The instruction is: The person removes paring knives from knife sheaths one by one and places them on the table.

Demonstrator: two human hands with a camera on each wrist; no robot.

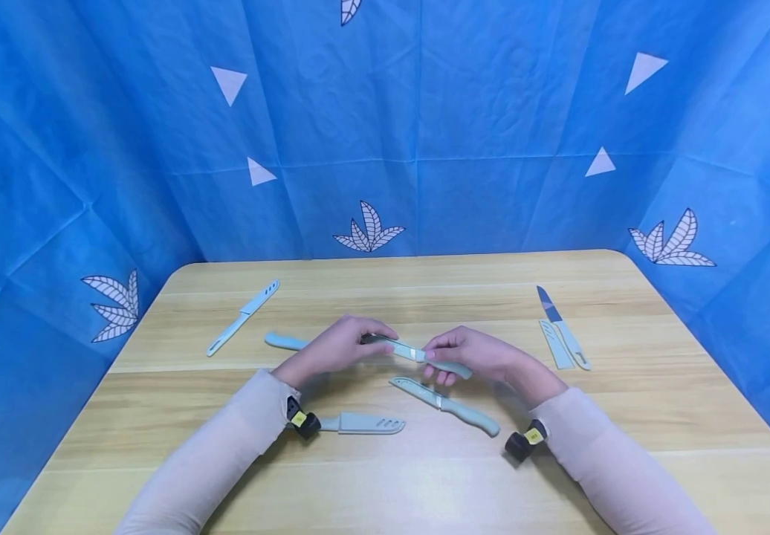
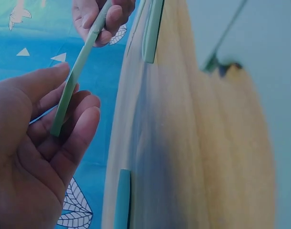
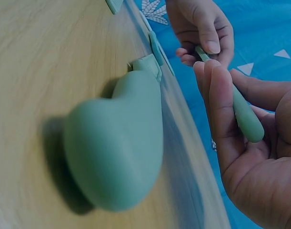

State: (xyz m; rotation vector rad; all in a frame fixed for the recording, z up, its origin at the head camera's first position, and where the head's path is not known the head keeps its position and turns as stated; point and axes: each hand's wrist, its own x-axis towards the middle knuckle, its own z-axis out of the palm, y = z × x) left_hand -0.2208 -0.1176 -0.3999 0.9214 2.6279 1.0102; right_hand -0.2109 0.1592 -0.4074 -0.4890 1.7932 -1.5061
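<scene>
Above the middle of the table, both hands hold a slim pale green knife in its slotted sheath (image 1: pixel 405 350). My left hand (image 1: pixel 341 344) pinches the sheath's tip end between thumb and fingers; the left wrist view shows the sheath (image 2: pixel 64 106) running past the fingertips. My right hand (image 1: pixel 481 352) grips the handle (image 3: pixel 249 119), whose rounded end shows in the right wrist view. Just below the hands, a similar sheathed knife (image 1: pixel 468 414) lies on the table. A broader sheathed knife (image 1: pixel 370 424) lies beside the left wrist, its handle partly hidden.
At the far left lies a light blue sheathed knife (image 1: pixel 243 318). A blue handle (image 1: pixel 283 341) sticks out behind the left forearm. On the right, an unsheathed knife (image 1: pixel 568 343) with a dark blade lies beside a separate slotted sheath (image 1: pixel 554 343). Blue cloth (image 1: pixel 385 111) surrounds the wooden table (image 1: pixel 425 490).
</scene>
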